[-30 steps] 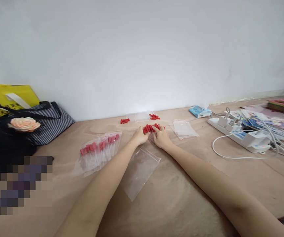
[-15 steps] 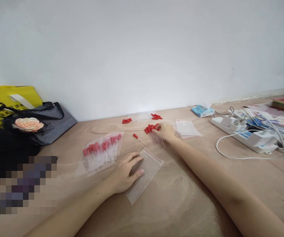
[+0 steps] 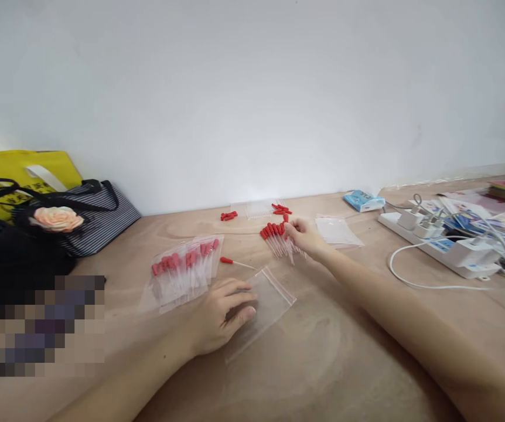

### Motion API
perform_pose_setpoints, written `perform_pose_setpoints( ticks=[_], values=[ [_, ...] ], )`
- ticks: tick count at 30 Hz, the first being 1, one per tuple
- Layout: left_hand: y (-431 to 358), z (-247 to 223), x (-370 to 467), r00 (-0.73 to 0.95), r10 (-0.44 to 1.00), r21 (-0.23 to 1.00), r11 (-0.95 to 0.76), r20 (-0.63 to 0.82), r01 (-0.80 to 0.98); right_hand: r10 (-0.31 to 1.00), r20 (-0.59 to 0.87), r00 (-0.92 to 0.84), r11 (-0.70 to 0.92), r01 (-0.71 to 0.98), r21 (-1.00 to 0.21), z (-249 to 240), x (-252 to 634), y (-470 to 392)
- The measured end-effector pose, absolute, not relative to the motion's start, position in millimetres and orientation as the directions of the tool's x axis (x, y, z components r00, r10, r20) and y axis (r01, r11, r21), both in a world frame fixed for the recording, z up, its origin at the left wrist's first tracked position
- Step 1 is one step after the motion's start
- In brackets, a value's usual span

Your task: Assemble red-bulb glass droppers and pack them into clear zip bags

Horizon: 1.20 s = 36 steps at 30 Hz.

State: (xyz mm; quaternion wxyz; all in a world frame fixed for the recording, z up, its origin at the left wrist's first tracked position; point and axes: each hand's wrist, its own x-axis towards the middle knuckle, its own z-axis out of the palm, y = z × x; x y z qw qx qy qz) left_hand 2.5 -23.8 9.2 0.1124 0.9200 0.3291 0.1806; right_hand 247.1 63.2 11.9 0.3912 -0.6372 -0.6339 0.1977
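Observation:
My left hand [image 3: 226, 316] lies open, fingers spread, on the left edge of a clear zip bag [image 3: 263, 316]. Just beyond its fingers is a single dropper [image 3: 227, 260] with a red rubber bulb and a thin clear tube. Farther off, my right hand [image 3: 303, 235] pinches one red-bulbed dropper [image 3: 286, 218] close below the bulb, its tube pointing down. That hand is at the right end of a row of similar droppers [image 3: 272, 230] lying side by side. To the left, several bagged droppers [image 3: 182, 261] overlap in clear bags.
Loose red bulbs [image 3: 229, 216] and clear tubes [image 3: 263, 209] lie near the wall. Flat clear bags [image 3: 337, 230] are right of my right hand. A blue tissue pack [image 3: 363, 200] and a power strip [image 3: 437, 246] with looping cables occupy the right; handbags [image 3: 89, 220] stand at left.
My right hand has lifted one dropper slightly out of the row. The single dropper near my left hand has swung round, its bulb now farther left and nearer me.

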Motion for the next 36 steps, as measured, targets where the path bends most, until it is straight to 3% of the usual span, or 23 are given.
perform_pose_setpoints(
  ticks=[1, 3, 6, 16, 22, 30, 36],
  values=[
    [-27, 8, 1, 0.718, 0.661, 0.348, -0.74, 0.217, 0.575, 0.963, 0.249, 0.106, 0.138, 0.6, -0.788, 8, 251, 54],
    [-30, 6, -1, 0.732, 0.669, 0.369, -0.718, 0.129, 0.591, 0.96, 0.254, 0.115, 0.22, 0.251, -0.943, -3, 256, 35],
    [-29, 6, -3, 0.757, 0.651, 0.364, -0.719, 0.052, 0.592, 0.964, 0.233, 0.128, 0.24, -0.042, -0.97, -17, 260, 10],
    [-21, 8, -4, 0.789, 0.614, 0.364, -0.734, -0.007, 0.574, 0.992, 0.053, 0.116, 0.08, -0.234, -0.969, -22, 252, -4],
    [-23, 8, -3, 0.783, 0.622, 0.391, -0.718, -0.012, 0.576, 0.988, 0.037, -0.151, 0.0, -0.239, -0.971, -24, 253, -11],
    [-21, 6, -2, 0.804, 0.594, 0.391, -0.745, 0.021, 0.54, 0.884, 0.1, -0.456, 0.193, 0.162, -0.968, -18, 258, -15],
    [-21, 7, 0, 0.83, 0.556, 0.381, -0.777, 0.044, 0.501, 0.897, -0.031, -0.441, 0.081, 0.231, -0.97, -12, 253, -20]
  ],
)
